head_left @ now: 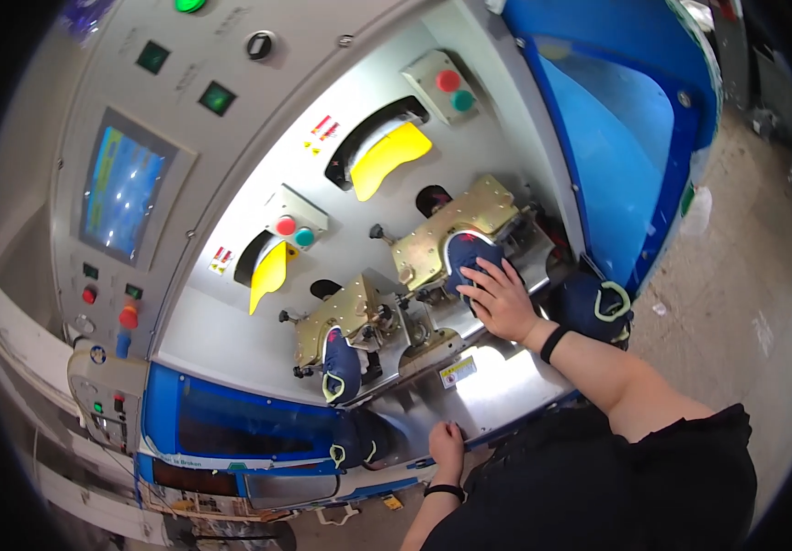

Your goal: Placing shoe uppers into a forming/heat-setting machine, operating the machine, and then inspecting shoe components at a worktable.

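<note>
My right hand point(499, 298) lies with spread fingers over a navy shoe upper point(467, 254) at the right station of the machine. The upper's rounded end sits against a brass-coloured metal plate block point(458, 226). Near the front edge of the steel ledge point(506, 377), my left hand point(446, 443) is closed; its palm side is hidden, so I cannot see whether anything is in it. Left of centre, a second navy upper point(342, 370) with a pale green edge sits at a smaller brass-coloured block point(339, 320), away from both hands.
Another navy upper point(589, 305) hangs beside my right wrist, and one more point(356, 441) is at the ledge's left end. Yellow flaps point(391, 159) cover slots behind. Red and green buttons point(448, 83) sit on the wall. A blue-framed door point(612, 165) stands right; a lit screen point(125, 188) is left.
</note>
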Tool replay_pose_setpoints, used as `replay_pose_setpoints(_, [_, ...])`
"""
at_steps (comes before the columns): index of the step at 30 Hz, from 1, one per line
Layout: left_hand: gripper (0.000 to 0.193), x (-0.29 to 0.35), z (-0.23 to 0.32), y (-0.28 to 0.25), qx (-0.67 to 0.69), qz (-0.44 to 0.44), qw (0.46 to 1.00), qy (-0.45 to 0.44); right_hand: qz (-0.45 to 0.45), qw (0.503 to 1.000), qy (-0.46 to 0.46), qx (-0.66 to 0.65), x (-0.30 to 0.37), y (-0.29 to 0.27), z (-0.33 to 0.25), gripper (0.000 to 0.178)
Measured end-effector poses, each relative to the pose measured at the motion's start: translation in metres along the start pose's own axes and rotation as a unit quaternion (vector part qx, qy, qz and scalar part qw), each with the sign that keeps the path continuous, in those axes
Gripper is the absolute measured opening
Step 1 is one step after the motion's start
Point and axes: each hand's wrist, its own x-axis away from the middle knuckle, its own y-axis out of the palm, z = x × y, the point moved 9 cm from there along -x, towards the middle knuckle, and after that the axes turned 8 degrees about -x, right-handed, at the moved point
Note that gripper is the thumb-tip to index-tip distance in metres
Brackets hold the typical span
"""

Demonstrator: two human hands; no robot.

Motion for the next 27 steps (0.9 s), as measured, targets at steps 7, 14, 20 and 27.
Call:
replay_pose_setpoints(7, [0.027, -0.006, 0.003, -0.002, 0.002, -0.012, 1.0, 0.009, 0.008, 1.0, -0.017, -0.014, -0.001, 0.005, 0.004, 0.034])
replay_pose_setpoints(14, [0.026, -0.013, 0.004, 0.003, 0.012, -0.008, 1.0, 0.014, 0.013, 0.999, -0.018, 0.03, 0.002, 0.017, 0.016, 0.035])
replay_pose_setpoints(20, [0.025, -0.013, 0.006, 0.003, -0.006, 0.005, 1.0, 0.03, 0.027, 0.999, -0.015, 0.008, 0.0, 0.014, 0.015, 0.036])
replay_pose_setpoints(27, [0.023, -0.014, 0.004, 0.008, 0.002, -0.006, 0.999, 0.035, 0.044, 0.999, -0.026, -0.01, 0.001, 0.017, 0.016, 0.037])
